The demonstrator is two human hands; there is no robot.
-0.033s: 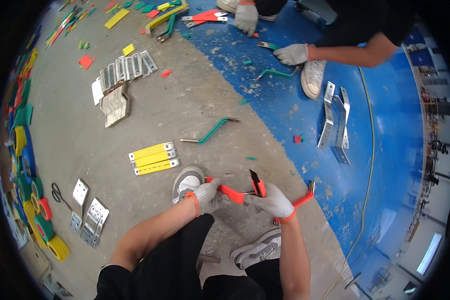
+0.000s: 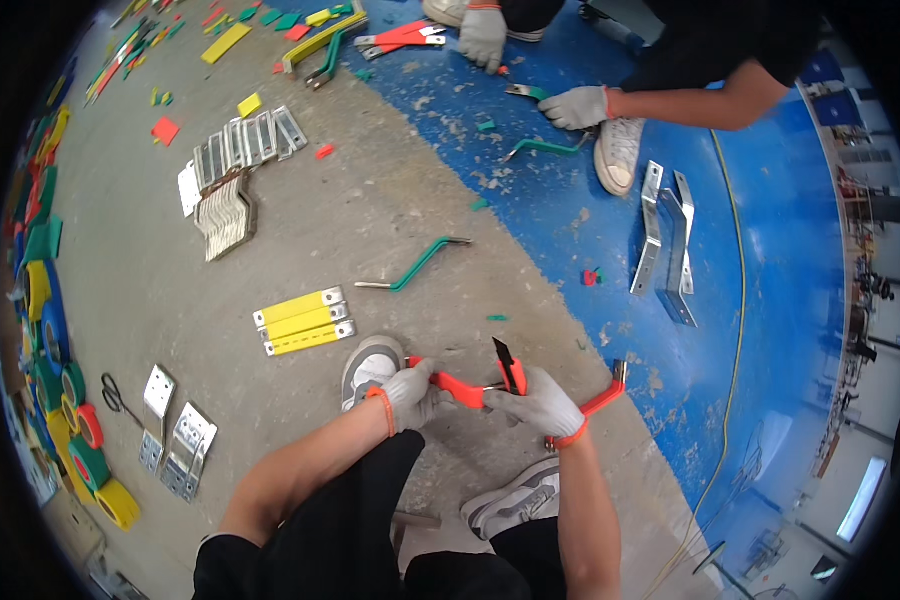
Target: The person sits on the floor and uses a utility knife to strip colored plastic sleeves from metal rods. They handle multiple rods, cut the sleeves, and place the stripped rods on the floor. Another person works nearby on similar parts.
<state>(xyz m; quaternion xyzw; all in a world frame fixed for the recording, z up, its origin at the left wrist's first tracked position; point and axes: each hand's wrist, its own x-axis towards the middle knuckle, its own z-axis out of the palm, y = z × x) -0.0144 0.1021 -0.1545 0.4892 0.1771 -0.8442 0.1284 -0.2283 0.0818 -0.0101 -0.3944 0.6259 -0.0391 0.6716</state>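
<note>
Two gloved hands grip one red-sleeved metal bar low in the view.

The left hand (image 2: 410, 390) is wrapped around the red bar (image 2: 462, 390) at its nine o'clock end; the right hand (image 2: 542, 405) clasps a black-bladed knife (image 2: 507, 368) against it. Three yellow bars (image 2: 303, 321) lie at ten o'clock, a green bent bar (image 2: 417, 265) at twelve.

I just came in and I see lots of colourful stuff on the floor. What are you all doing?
A person crouches on the floor holding a bent orange-coated metal bar. The left hand grips one end, and the right hand presses a small black-bladed cutter against it. Yellow-coated bars lie just ahead. Across the blue floor, another person's gloved hand works on a green bar.
</note>
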